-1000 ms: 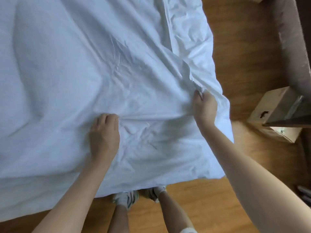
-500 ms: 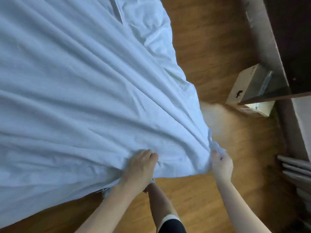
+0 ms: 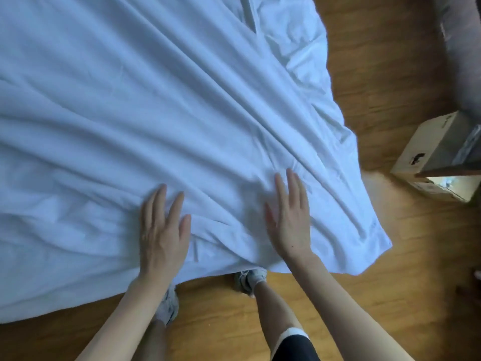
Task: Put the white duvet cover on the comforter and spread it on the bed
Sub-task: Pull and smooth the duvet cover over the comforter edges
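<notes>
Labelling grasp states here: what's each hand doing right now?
Left hand: open, fingers flat on the white fabric duvet cover.
Right hand: open, flat on the same cover.

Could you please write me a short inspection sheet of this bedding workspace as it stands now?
Surface: bed hidden under the bedding; nothing of it seen.
Job's things: white fabric duvet cover spread out, creased with long folds, its near right corner hanging over the floor.
Clutter: open cardboard box on the floor at right.
Hands: left hand and right hand both flat on the cover, fingers straight.
Cables: nothing seen.
Surroundings: wooden plank floor; person's white sneakers at the cover's near edge.
</notes>
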The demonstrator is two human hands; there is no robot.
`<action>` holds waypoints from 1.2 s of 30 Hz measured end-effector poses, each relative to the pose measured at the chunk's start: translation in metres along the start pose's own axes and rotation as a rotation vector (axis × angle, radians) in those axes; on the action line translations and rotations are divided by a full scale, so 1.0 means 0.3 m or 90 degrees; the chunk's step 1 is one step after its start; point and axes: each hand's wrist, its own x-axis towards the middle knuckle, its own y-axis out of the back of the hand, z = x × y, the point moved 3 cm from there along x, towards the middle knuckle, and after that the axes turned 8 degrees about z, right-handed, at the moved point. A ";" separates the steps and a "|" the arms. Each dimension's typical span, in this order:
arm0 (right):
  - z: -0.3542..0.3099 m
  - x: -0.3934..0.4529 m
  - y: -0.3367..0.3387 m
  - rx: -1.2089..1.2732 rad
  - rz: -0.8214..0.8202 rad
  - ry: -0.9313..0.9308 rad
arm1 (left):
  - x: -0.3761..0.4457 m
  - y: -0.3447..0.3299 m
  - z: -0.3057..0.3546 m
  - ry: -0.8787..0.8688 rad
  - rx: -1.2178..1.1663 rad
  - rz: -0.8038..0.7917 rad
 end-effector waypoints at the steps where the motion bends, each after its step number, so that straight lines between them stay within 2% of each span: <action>1: -0.077 -0.001 -0.043 0.010 -0.034 0.054 | -0.001 0.016 -0.070 0.032 0.015 -0.005; 4: -0.306 -0.028 -0.158 0.023 -0.092 0.186 | -0.038 0.063 -0.284 0.084 0.064 -0.038; 10: -0.793 -0.113 -0.361 0.099 -0.175 0.358 | -0.199 0.182 -0.705 0.110 0.086 -0.084; 12: -0.959 -0.136 -0.469 0.098 -0.230 0.400 | -0.264 0.239 -0.850 0.123 0.079 -0.094; 15: -1.212 -0.171 -0.659 0.035 -0.327 0.426 | -0.352 0.310 -1.119 0.199 0.108 -0.125; 18: -1.394 -0.223 -0.839 -0.102 -0.464 0.289 | -0.424 0.379 -1.395 0.256 0.138 -0.188; 20: -1.458 -0.249 -0.912 -0.208 -0.458 0.198 | -0.458 0.404 -1.567 0.267 0.154 -0.227; 22: -1.498 -0.255 -0.947 -0.255 -0.429 0.137 | -0.454 0.434 -1.677 0.230 0.176 -0.244; 26: -1.530 -0.245 -0.956 -0.310 -0.456 0.107 | -0.420 0.427 -1.745 0.176 0.155 -0.341; 28: -1.553 -0.238 -0.954 -0.328 -0.459 0.083 | -0.407 0.427 -1.743 0.162 0.139 -0.338; 29: -1.575 -0.235 -0.955 -0.328 -0.448 0.065 | -0.404 0.428 -1.746 0.145 0.137 -0.310; 33: -1.691 -0.250 -1.029 -0.277 -0.349 -0.060 | -0.419 0.424 -1.778 0.116 0.105 -0.307; 36: -1.775 -0.241 -1.115 -0.240 -0.311 -0.144 | -0.415 0.419 -1.775 0.113 0.086 -0.333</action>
